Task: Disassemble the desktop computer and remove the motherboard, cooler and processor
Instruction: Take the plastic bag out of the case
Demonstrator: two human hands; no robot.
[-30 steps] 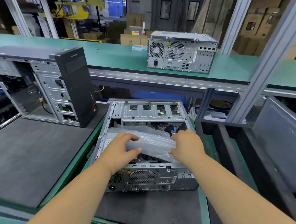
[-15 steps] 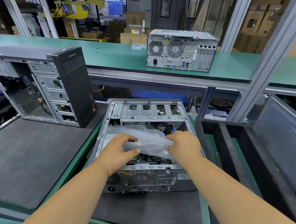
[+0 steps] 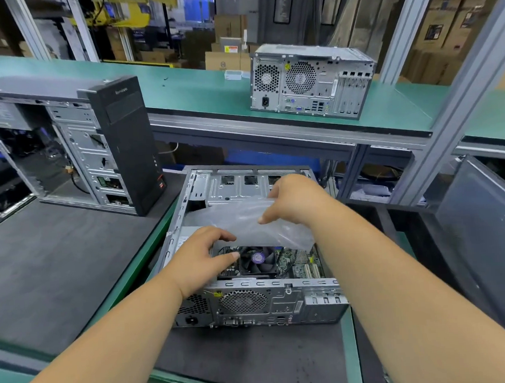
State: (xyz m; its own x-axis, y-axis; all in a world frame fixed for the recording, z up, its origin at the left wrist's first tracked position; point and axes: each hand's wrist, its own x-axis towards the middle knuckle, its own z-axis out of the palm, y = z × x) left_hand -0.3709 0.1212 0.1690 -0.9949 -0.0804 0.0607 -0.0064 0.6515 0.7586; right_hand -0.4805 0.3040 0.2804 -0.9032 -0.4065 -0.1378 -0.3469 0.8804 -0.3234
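Observation:
An open desktop case [image 3: 251, 304] lies flat in front of me on a dark mat. A clear plastic sheet [image 3: 241, 221] covers the middle of its inside. My right hand [image 3: 298, 200] pinches the sheet's far part and holds it raised over the drive bay end. Below the lifted edge I see the black cooler fan [image 3: 257, 260] and part of the green motherboard [image 3: 299, 265]. My left hand [image 3: 199, 261] hovers at the fan's left side, fingers relaxed, with its fingertips at the sheet's near edge. The processor is hidden.
A black tower with its side off [image 3: 120, 139] stands at the left on the mat [image 3: 59, 260]. Another grey desktop [image 3: 310, 80] sits on the green bench behind. A grey side panel [image 3: 482, 238] leans at the right, past an aluminium post [image 3: 452, 116].
My right hand has lifted the plastic sheet up and away toward the far end, uncovering the cooler fan and motherboard. My left hand has let the sheet slip and dropped toward the fan.

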